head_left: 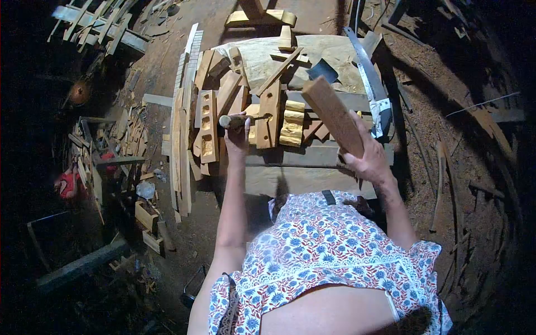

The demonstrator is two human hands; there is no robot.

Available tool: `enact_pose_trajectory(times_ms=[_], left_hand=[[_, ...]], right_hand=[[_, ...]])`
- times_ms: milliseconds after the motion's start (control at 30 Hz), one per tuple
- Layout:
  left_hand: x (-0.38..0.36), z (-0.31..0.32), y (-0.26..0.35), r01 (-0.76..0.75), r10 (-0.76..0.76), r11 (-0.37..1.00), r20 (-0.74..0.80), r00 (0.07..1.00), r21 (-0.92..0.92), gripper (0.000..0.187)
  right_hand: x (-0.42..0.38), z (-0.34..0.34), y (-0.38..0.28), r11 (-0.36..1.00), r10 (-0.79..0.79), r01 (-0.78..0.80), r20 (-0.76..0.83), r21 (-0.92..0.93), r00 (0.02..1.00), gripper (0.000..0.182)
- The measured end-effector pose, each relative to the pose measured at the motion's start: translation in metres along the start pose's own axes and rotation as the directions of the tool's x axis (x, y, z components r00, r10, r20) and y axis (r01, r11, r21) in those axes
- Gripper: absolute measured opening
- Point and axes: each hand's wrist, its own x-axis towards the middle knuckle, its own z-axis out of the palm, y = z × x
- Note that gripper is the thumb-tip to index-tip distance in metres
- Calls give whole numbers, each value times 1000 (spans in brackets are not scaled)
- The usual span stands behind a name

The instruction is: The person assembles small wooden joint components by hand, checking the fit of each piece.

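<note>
My left hand is closed round the round wooden handle of a chisel. The chisel's thin dark shank points right, its tip at a hole in an upright-lying wooden piece. My right hand grips one end of a thick rectangular wooden block, raised over the right side of the bench. Between the two hands lies a yellowish notched wooden block. Left of the chisel rests a wooden piece with several square recesses.
A handsaw lies along the bench's right edge. Long wooden strips line the left edge. A dark blue sheet sits on the pale slab at the back. Scrap wood is piled on the floor at left.
</note>
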Motion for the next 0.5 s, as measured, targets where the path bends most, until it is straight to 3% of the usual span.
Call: enact_pose_trajectory(times_ms=[100, 167, 233, 300, 367, 433, 467, 500], left_hand=[[1, -1, 4, -2, 1, 997, 23, 1000, 75, 23], [3, -1, 2, -18, 17, 996, 13, 1000, 84, 22], [5, -2, -2, -30, 30, 995, -1, 1000, 97, 22], [10, -5, -8, 96, -99, 988, 22, 995, 120, 24], [11, -8, -48, 79, -80, 996, 34, 996, 38, 25], [14, -2, -50, 180, -194, 892, 7, 981, -414, 28], [15, 3, -30, 144, -155, 956, -25, 988, -256, 31], [16, 5, -20, 142, -154, 956, -26, 988, -257, 31]], right_hand=[[21, -7, -27, 997, -5, 6, 11, -76, 1000, 87], [39, -7, -39, 991, -127, 129, 69, -36, 990, 87], [59, -3, -55, 986, -148, 156, 122, -65, 981, 85], [87, 2, -74, 846, -485, 512, 187, -150, 854, 80], [113, 6, -115, 722, -526, 616, 328, -315, 785, 76], [139, 17, -147, 655, -636, 719, 343, -233, 691, 73], [155, 29, -157, 654, -636, 719, 343, -235, 691, 73], [173, 43, -164, 619, -638, 759, 433, -203, 636, 69]])
